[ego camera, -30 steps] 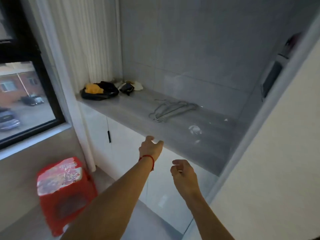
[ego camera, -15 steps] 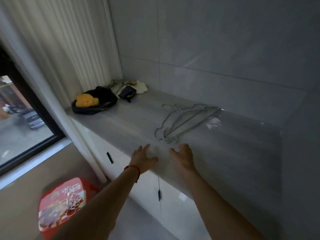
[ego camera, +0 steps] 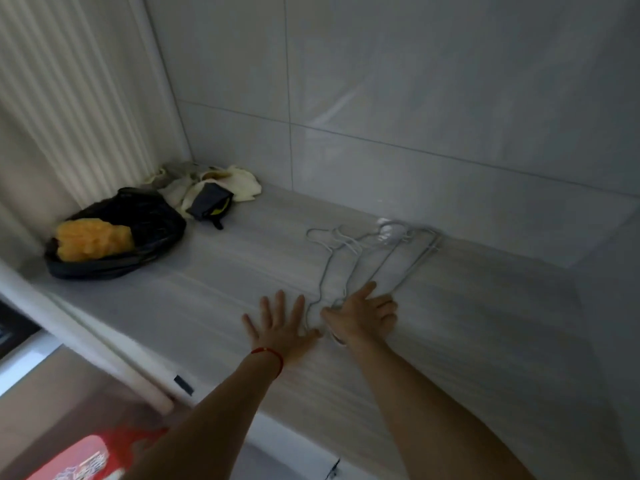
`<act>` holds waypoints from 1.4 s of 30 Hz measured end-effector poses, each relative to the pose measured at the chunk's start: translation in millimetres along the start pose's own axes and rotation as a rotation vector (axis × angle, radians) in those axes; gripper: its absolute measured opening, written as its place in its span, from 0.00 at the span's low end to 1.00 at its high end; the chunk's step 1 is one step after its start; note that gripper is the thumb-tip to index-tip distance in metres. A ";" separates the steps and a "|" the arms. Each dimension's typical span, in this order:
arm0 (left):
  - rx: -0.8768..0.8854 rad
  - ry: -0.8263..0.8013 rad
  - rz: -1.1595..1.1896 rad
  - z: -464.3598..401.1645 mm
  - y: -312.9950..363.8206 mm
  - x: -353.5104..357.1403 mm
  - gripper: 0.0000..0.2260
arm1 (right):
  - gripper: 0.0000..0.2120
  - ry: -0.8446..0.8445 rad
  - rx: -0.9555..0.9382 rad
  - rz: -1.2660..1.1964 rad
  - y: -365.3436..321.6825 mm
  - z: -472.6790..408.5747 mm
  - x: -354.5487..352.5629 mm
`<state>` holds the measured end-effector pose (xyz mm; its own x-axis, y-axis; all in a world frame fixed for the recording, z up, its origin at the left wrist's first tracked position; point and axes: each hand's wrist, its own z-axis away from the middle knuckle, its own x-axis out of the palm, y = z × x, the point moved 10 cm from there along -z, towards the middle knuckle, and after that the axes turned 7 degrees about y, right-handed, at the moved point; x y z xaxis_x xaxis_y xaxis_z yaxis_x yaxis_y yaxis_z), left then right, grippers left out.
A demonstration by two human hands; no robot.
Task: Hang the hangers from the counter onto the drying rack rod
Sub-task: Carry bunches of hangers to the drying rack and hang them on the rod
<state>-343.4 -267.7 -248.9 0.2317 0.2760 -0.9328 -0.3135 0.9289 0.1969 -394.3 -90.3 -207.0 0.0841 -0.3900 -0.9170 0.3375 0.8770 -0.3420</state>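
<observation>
A bundle of thin grey wire hangers (ego camera: 372,258) lies flat on the grey counter (ego camera: 214,282), its hooks pointing toward the tiled wall. My right hand (ego camera: 363,315) lies over the near end of the bundle with its fingers spread, touching the wires. My left hand (ego camera: 280,323), with a red string at the wrist, rests flat on the counter just left of the hangers, fingers straight and spread. The drying rack rod is not in view.
A black bag (ego camera: 117,237) holding something yellow sits at the counter's far left, beside crumpled pale cloth and a dark pouch (ego camera: 207,199). White cabinet doors (ego camera: 277,445) run below the counter. A red stool (ego camera: 83,459) stands at the lower left. A pale curtain (ego camera: 69,81) hangs left.
Both hands have moved forward from the counter's front edge onto the counter. The right hand now lies on the hangers and the left beside them. The view has moved closer.
</observation>
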 end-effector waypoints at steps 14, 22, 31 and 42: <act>0.059 0.069 0.141 10.2 -1.7 -11.2 0.30 | 0.56 0.221 0.021 -0.415 35.9 31.4 -59.1; -0.052 0.189 1.296 144.0 40.7 -54.2 0.11 | 0.52 -0.182 -0.325 -0.951 35.7 129.8 -76.6; -0.183 0.243 1.892 356.4 7.5 4.4 0.18 | 0.36 -0.741 -0.766 -0.865 70.1 315.4 -57.6; -0.613 0.601 2.086 650.1 -64.2 132.8 0.18 | 0.41 -1.329 -1.127 -0.372 173.7 587.4 12.9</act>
<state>306.1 -130.2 -189.2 -0.8739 0.2617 0.4097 0.1457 -0.6630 0.7343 216.1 -107.9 -157.6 0.9802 -0.0349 -0.1948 -0.1822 0.2250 -0.9572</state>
